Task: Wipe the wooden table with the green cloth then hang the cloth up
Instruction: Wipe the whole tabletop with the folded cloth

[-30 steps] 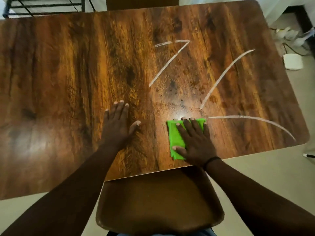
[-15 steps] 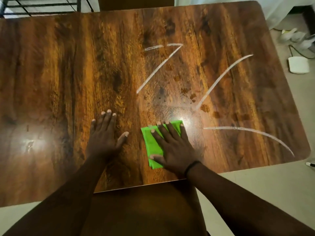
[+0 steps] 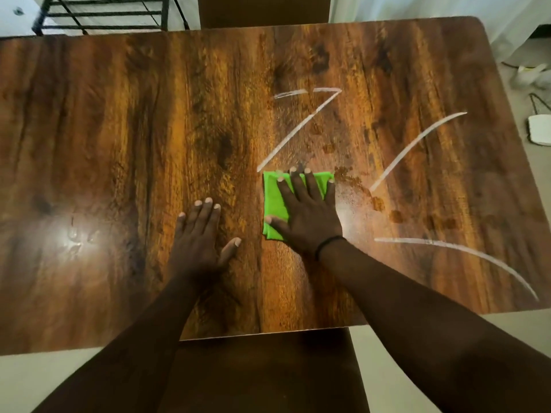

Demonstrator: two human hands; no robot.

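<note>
Wooden table (image 3: 119, 144) filled most of the head view, dark grain, glare patch at 9 o'clock. Brown chair seat (image 3: 262, 374) sat tucked under the near edge at 6 o'clock; another chair back (image 3: 264, 10) stood at 12 o'clock beyond the far edge. Black metal rack (image 3: 104, 13) was at 11 o'clock, off the table. White cloth or curtain (image 3: 417, 7) hung at 1 o'clock. White chalk-like streaks (image 3: 298, 129) crossed the table from 1 to 4 o'clock, with small brown spots (image 3: 396, 216) at 3 o'clock near them. Small white device (image 3: 539, 129) with a cable lay on the floor at 3 o'clock, far edge of frame.

Right hand (image 3: 304, 216) lay flat, fingers spread wide and straight, pressing the green cloth (image 3: 274, 204) onto the table just right of centre; the hand covered much of the cloth, which was folded to a rectangle. Thin black band (image 3: 329, 242) on the right wrist. Left hand (image 3: 199, 236) rested flat on bare wood at 7 o'clock of the cloth, fingers straight, thumb out, holding nothing, near but apart from the cloth.
</note>
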